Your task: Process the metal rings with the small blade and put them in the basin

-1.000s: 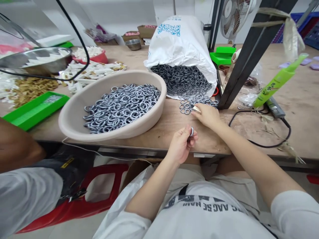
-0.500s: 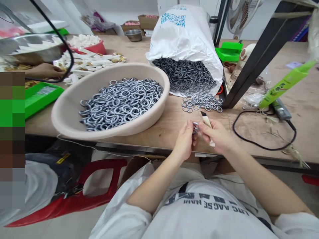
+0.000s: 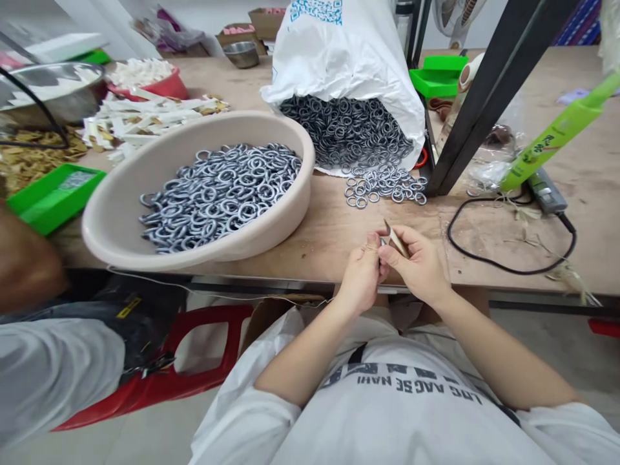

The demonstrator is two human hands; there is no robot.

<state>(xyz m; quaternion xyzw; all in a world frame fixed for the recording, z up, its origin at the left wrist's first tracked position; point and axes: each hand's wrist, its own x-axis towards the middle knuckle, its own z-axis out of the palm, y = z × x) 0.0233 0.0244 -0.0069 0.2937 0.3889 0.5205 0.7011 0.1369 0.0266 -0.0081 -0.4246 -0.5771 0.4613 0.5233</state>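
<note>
My left hand [image 3: 361,276] is closed around a grey ring [image 3: 382,241], most of which the fingers hide. My right hand [image 3: 422,266] grips a small knife [image 3: 396,243] with a pale handle, its dark pointed blade angled up and away from me. Both hands meet over the table's front edge, fingertips touching around the ring. A loose pile of grey rings [image 3: 385,185] lies just beyond them, spilling from a white sack [image 3: 339,61]. On the left, a big beige basin [image 3: 121,242] holds a heap of similar rings.
A dark metal post [image 3: 477,106] slants up at the right. Behind it lie a lime-green packet [image 3: 552,139] and a power strip [image 3: 547,191] with a looped black cable. Green trays [image 3: 55,200] and white strips [image 3: 145,123] are at left. A co-worker's arm [image 3: 26,258] is close by.
The right hand has turned the knife, so its blade now shows edge-on and closer to the left fingers. The view has shifted slightly. The co-worker's hand has left the parts at left.
</note>
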